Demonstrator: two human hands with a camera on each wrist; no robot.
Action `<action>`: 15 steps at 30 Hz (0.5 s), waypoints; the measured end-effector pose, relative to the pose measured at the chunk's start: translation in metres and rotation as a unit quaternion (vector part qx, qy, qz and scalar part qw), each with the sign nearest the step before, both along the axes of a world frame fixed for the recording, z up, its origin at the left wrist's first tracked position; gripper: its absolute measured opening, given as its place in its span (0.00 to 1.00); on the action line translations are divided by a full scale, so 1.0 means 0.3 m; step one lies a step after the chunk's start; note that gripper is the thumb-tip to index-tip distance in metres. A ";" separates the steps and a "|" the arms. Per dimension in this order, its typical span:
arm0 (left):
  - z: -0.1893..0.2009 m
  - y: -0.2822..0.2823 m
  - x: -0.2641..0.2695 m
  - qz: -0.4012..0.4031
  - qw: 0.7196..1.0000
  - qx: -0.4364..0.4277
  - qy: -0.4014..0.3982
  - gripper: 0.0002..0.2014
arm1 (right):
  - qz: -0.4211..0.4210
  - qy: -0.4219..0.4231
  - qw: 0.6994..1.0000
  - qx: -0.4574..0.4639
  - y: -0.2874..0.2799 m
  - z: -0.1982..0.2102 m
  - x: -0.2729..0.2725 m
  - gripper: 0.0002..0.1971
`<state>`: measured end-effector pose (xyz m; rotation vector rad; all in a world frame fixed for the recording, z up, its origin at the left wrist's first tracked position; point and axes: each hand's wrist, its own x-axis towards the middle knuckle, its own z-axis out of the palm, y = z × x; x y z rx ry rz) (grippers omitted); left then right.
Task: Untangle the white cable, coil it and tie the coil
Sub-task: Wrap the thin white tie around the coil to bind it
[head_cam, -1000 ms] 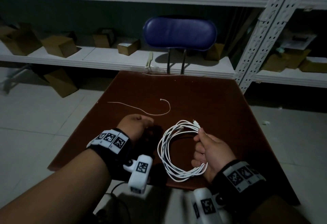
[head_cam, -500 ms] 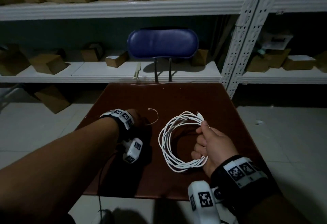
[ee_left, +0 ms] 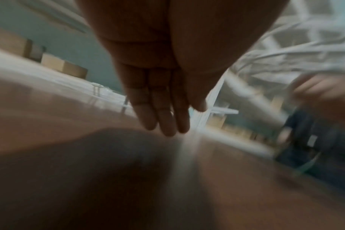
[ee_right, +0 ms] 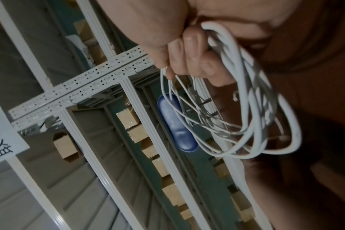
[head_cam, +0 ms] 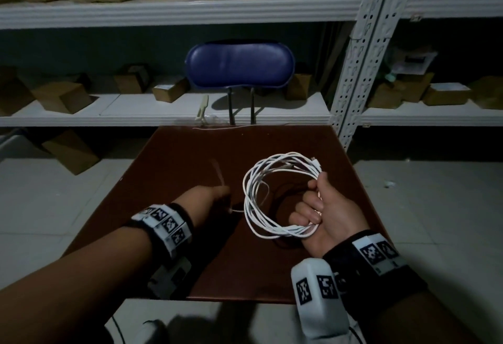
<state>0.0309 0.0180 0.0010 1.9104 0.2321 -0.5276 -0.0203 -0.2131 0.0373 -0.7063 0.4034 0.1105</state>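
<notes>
While right hand fingers clamp white cable coil, left hand fingers' state unclear.

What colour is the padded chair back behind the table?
Blue: the padded chair back shows best in the head view.

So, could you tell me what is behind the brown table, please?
Behind the table stands a blue chair, then white shelves holding cardboard boxes. The chair's seat and legs are hidden by the tabletop.
</notes>
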 end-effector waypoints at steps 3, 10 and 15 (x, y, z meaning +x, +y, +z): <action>0.000 -0.007 -0.086 0.037 0.990 -0.133 -0.004 0.19 | 0.011 0.001 0.999 0.045 0.028 0.010 -0.001 0.18; -0.001 0.026 -0.168 -0.084 0.919 0.120 -0.366 0.05 | 0.010 0.035 0.990 0.134 0.077 -0.014 0.020 0.19; 0.009 0.006 -0.174 0.077 0.959 -0.056 -0.267 0.05 | 0.041 0.059 0.989 0.129 0.111 -0.023 0.002 0.20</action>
